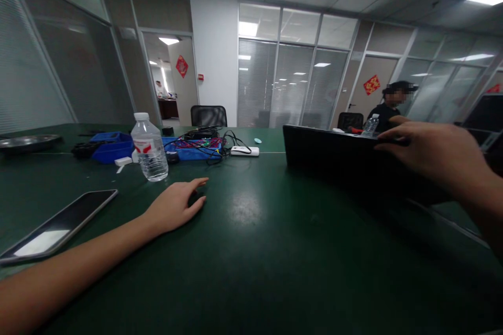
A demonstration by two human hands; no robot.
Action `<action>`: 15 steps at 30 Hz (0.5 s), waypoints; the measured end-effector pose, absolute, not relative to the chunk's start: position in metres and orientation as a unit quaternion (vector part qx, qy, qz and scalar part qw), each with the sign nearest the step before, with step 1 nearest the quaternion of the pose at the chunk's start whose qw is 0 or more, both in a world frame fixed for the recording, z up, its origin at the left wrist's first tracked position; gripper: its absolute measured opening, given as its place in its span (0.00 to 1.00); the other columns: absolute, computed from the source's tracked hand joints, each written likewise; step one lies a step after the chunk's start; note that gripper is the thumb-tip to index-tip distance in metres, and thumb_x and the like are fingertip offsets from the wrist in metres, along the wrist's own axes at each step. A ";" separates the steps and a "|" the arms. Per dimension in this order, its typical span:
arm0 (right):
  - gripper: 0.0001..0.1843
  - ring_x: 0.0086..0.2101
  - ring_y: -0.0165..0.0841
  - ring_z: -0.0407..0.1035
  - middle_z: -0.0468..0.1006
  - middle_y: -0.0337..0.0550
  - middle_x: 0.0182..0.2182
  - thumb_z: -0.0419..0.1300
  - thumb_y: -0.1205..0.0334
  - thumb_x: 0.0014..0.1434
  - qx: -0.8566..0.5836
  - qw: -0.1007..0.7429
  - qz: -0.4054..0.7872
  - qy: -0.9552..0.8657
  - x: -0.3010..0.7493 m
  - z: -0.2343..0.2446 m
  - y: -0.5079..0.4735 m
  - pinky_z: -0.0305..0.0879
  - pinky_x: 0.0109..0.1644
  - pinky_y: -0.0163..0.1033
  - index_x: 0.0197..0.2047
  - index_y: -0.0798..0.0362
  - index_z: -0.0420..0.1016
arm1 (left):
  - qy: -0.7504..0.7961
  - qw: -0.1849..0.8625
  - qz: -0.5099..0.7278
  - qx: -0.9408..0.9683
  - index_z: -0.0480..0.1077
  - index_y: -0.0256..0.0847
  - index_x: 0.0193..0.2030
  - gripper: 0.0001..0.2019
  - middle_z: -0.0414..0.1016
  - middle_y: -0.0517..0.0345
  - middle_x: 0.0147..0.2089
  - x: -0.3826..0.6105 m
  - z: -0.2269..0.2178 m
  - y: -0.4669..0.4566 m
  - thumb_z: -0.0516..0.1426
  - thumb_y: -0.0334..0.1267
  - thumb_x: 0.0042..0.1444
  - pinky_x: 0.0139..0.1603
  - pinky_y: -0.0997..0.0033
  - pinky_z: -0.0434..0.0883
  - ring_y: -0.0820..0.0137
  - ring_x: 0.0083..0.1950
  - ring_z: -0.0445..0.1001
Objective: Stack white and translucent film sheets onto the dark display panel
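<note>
My left hand (pixel 176 207) rests on the green table (pixel 243 272), thumb and fingers apart, holding nothing. A clear water bottle (pixel 151 152) with a white cap stands just beyond it. To the left of that forearm lies a phone (pixel 63 225), screen up. On the right, my right hand (pixel 436 152) pinches the top edge of a thin black laptop-like panel (pixel 326 154), thumb on the near side. The panel stands tilted on the table; its lower right part is too dark to make out.
Beyond the bottle are blue trays (pixel 113 147) and tangled wires (pixel 204 141), with a white power strip (pixel 244 151) beside them. A round metal tray (pixel 29 142) sits far left. Another bottle (pixel 370 125) and a person in dark clothes (pixel 387 110) are behind the panel.
</note>
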State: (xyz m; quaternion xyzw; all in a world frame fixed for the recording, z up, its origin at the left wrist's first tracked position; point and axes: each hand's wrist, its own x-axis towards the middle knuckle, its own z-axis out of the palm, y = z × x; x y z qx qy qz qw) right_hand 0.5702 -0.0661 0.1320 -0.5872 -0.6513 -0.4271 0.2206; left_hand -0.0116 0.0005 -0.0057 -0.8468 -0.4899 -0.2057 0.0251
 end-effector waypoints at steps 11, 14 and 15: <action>0.20 0.35 0.48 0.77 0.84 0.57 0.42 0.54 0.51 0.66 -0.727 0.048 -0.374 -0.573 0.626 0.084 -0.063 0.58 0.29 0.45 0.52 0.47 0.82 | -0.499 0.011 -0.189 -0.846 0.64 0.38 0.72 0.32 0.80 0.44 0.61 -0.010 -0.007 0.005 0.51 0.55 0.67 0.61 0.49 0.73 0.52 0.59 0.79; 0.21 0.32 0.50 0.77 0.83 0.58 0.39 0.53 0.52 0.66 -0.732 0.044 -0.374 -0.567 0.629 0.073 -0.059 0.60 0.29 0.45 0.55 0.49 0.78 | -0.500 0.007 -0.192 -0.844 0.65 0.39 0.71 0.32 0.81 0.45 0.60 -0.010 -0.009 0.006 0.51 0.55 0.66 0.61 0.50 0.73 0.52 0.59 0.79; 0.21 0.31 0.50 0.77 0.83 0.58 0.37 0.52 0.52 0.67 -0.735 0.042 -0.374 -0.564 0.629 0.071 -0.059 0.61 0.29 0.46 0.56 0.50 0.77 | -0.500 0.009 -0.192 -0.845 0.65 0.39 0.71 0.32 0.81 0.44 0.60 -0.010 -0.009 0.006 0.51 0.55 0.66 0.61 0.50 0.73 0.52 0.59 0.79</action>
